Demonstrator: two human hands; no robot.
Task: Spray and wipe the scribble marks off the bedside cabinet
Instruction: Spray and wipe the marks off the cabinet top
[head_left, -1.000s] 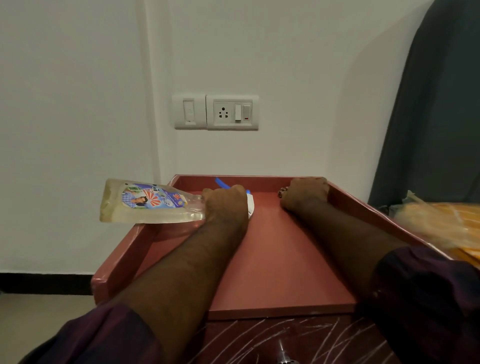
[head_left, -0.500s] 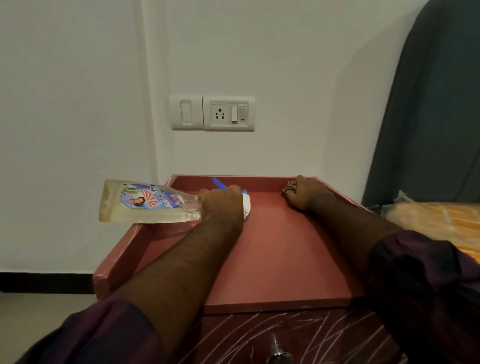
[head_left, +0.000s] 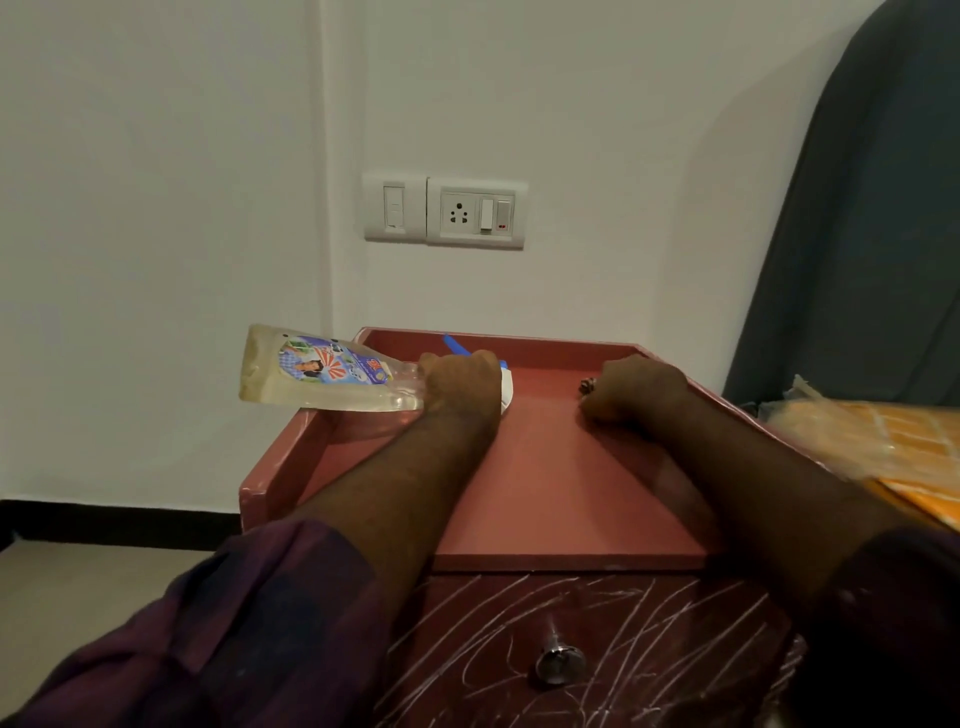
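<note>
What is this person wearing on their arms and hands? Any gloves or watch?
Dark purple sleeves: the left sleeve looks faintly checked, the right sleeve lies in shadow. Both end near the elbow, leaving the forearms bare. The left hand and right hand wear no gloves, and no watch shows. A dark speck beside the right hand is too small to identify.

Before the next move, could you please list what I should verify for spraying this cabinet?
1. Left hand grips spray bottle: ok.
2. Liquid in the bottle: ok, pale liquid shows.
3. Nozzle aimed at scribble marks: not ok; it points across the cabinet top.
4. Wiping cloth in right hand: cannot tell; the fist is curled, resting on the top.
5. Scribble marks in view on drawer front: ok.
</note>
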